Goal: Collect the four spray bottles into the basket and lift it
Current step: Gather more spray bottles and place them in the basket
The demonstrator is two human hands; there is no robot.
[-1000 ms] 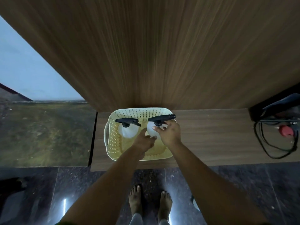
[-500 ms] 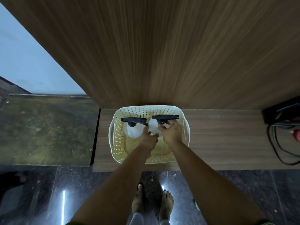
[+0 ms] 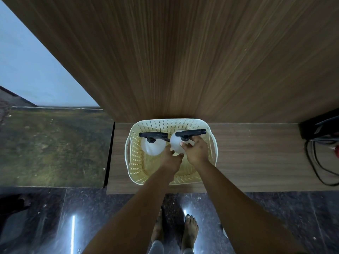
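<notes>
A cream perforated basket [image 3: 132, 158] sits on a wooden bench against the panel wall. Two white spray bottles with black trigger heads stand upright in its far half: the left bottle [image 3: 150, 148] and the right bottle [image 3: 175, 144]. My right hand [image 3: 197, 151] rests over the right bottle's shoulder, fingers just below its black head. My left hand [image 3: 171, 159] is inside the basket, curled against the near left side of that same bottle, between the two bottles. The near half of the basket floor is partly hidden by my forearms. No other spray bottles are in view.
The bench [image 3: 256, 158] runs to the right, where black cables [image 3: 317, 162] and a dark device [image 3: 319, 125] lie at its end. A tall wooden panel [image 3: 183, 61] rises behind. A glass-topped surface [image 3: 55, 143] adjoins on the left. Dark glossy floor and my bare feet lie below.
Both hands stay on the right bottle inside the basket. The view has shifted, so the basket sits more to the right and the cables nearer the frame edge.
</notes>
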